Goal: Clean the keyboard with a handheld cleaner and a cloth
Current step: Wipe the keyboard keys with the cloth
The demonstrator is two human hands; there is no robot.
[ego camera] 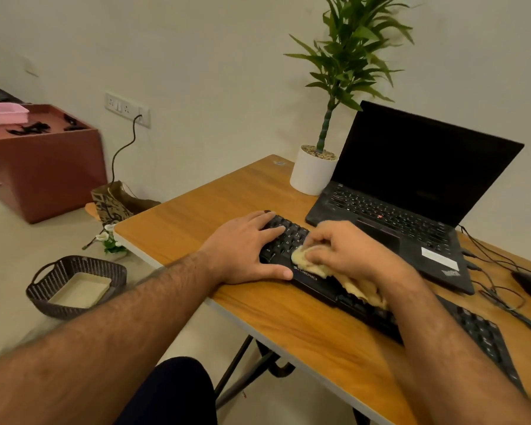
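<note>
On a wooden table [288, 326], the left hand [246, 250] lay flat, grip open, steadying a black keyboard [319, 286], while the right hand [347, 250] gripped a yellow cloth [307, 262] against its keys.

1. Setting: a small home-office or desk corner in a plain room, with bare off-white walls.
2. Work surface: a wood-topped folding table [288, 326] at centre right carries an open laptop [411, 191], an external keyboard [288, 237] and trailing cables [497, 286].
3. Decoration: a potted plant [314, 171] stands at the table's far edge.
4. Power: a wall socket panel [126, 108] at upper left feeds a dangling cord.
5. Domestic clutter: at left, a brown cabinet [49, 167], a paper bag [111, 202] and a woven basket [74, 286] sit on the floor.
</note>
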